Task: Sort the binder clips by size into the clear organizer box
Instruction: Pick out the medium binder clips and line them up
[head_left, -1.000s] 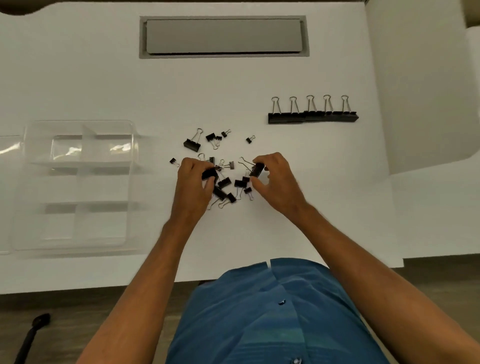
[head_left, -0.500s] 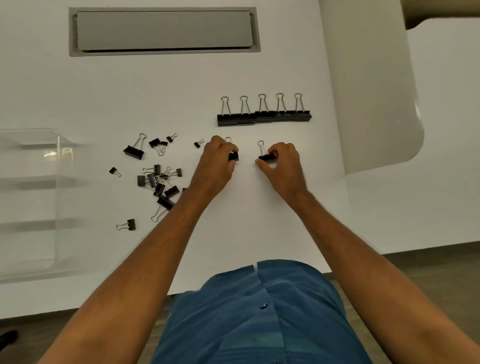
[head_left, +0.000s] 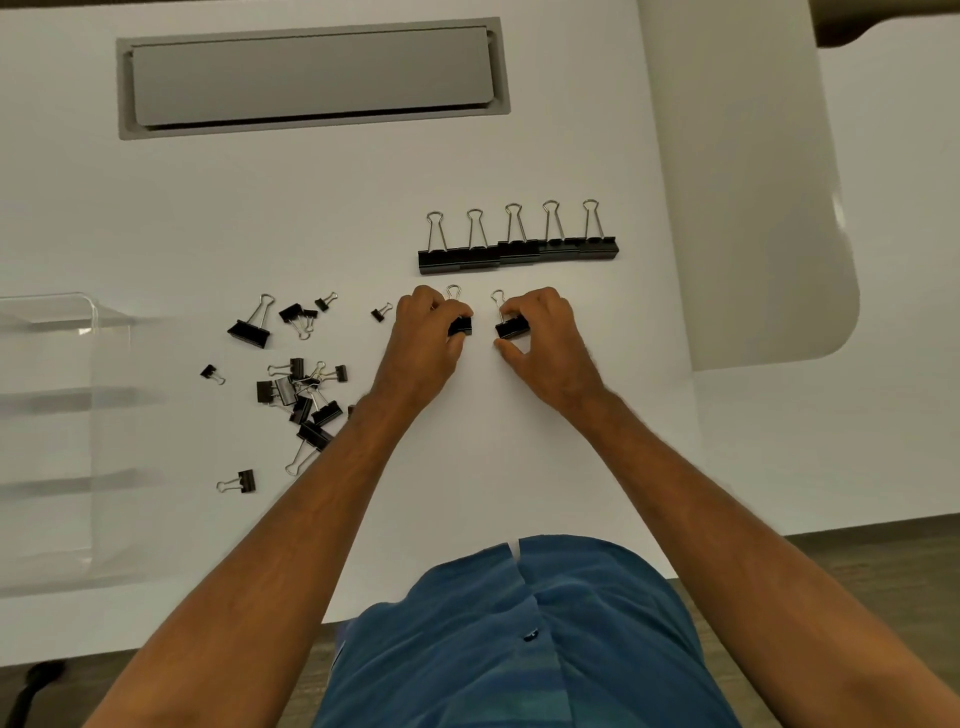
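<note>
Black medium binder clips pinched, one in left hand (head_left: 426, 332), one in right hand (head_left: 540, 338); staging below large-clip row (head_left: 518, 249). Next: set down, release.

White table (head_left: 311, 208); grey recessed cable hatch (head_left: 311, 78) at its far side; blue buttoned shirt (head_left: 519, 649); wood-look floor (head_left: 857, 566); dark object (head_left: 31, 686), unclear.

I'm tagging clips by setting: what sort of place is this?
Probably an office desk or meeting table: a white tabletop with a recessed grey cable hatch, and binder clips lined up on it.
</note>
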